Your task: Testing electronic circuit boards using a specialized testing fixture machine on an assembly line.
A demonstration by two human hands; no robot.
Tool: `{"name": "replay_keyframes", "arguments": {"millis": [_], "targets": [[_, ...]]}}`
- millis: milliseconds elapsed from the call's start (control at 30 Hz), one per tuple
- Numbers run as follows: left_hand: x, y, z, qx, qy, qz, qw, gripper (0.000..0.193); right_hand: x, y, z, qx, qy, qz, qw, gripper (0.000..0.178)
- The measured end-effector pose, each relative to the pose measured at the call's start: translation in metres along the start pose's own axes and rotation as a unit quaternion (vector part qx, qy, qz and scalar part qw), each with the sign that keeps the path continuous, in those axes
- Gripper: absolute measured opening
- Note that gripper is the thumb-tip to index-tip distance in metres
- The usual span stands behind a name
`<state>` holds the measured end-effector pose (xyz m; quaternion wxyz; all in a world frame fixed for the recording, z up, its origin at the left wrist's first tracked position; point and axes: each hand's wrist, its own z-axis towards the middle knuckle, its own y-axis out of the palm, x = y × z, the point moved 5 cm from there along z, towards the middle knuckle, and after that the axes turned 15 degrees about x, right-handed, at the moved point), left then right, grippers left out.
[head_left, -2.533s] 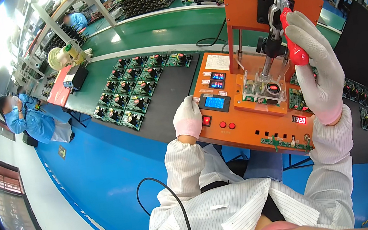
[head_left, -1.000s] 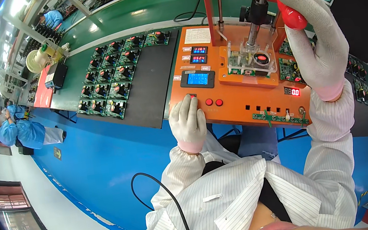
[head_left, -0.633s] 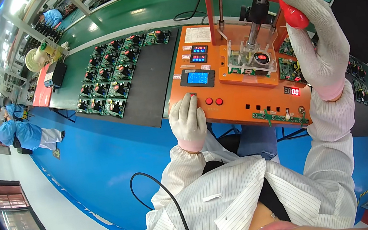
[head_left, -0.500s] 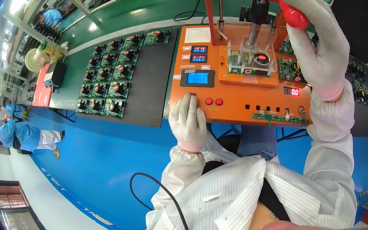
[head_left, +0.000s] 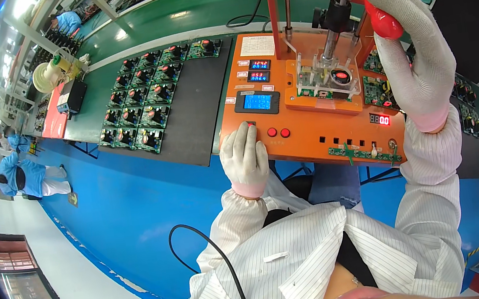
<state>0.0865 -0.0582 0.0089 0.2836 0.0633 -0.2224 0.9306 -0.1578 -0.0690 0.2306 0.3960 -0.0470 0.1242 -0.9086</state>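
Note:
An orange test machine (head_left: 305, 134) with a small blue screen (head_left: 257, 103) stands in front of me. My gloved left hand (head_left: 245, 158) lies with its fingers stretched out on the machine's front left corner, the fingertips at a red push button that they mostly cover. My gloved right hand (head_left: 415, 45) is wrapped round the red lever handle (head_left: 383, 19) of a toggle clamp. Below the clamp's metal rod (head_left: 331, 45), a clear plastic press plate (head_left: 327, 79) sits down over a green circuit board (head_left: 310, 92) in the orange fixture.
Two red buttons (head_left: 279, 133) and a lit red display (head_left: 380, 120) are on the machine's face. Several circuit boards (head_left: 149, 95) stand in rows on a black mat (head_left: 200, 106) to the left. More boards (head_left: 377, 90) lie to the right. A co-worker in blue (head_left: 26, 176) is at far left.
The readings on the machine's small meters have changed. The co-worker at far left has shifted posture. Both my hands stay where they were.

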Motion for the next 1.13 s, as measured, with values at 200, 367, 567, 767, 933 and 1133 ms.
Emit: {"name": "replay_keyframes", "arguments": {"millis": [200, 367, 567, 767, 933, 1133], "targets": [[0.0, 0.0, 0.0, 0.001, 0.0, -0.002, 1.0, 0.029, -0.002, 0.0, 0.002, -0.012, 0.003, -0.003, 1.0, 0.043], [0.001, -0.001, 0.001, 0.007, -0.002, -0.003, 1.0, 0.029, -0.003, -0.001, 0.001, -0.019, 0.004, -0.009, 1.0, 0.045], [0.001, -0.002, 0.001, 0.016, -0.002, -0.005, 1.0, 0.029, -0.004, -0.001, 0.002, -0.021, 0.013, -0.006, 1.0, 0.046], [0.001, -0.002, 0.001, 0.011, 0.0, -0.005, 1.0, 0.028, -0.001, -0.002, 0.002, -0.027, 0.008, -0.012, 1.0, 0.045], [0.0, -0.003, 0.002, 0.009, 0.001, -0.008, 1.0, 0.028, 0.006, 0.005, 0.003, -0.016, -0.032, 0.022, 0.999, 0.046], [0.0, -0.003, 0.001, 0.004, -0.006, -0.008, 1.0, 0.028, 0.011, 0.014, 0.004, -0.003, -0.066, 0.058, 0.996, 0.048]]}}
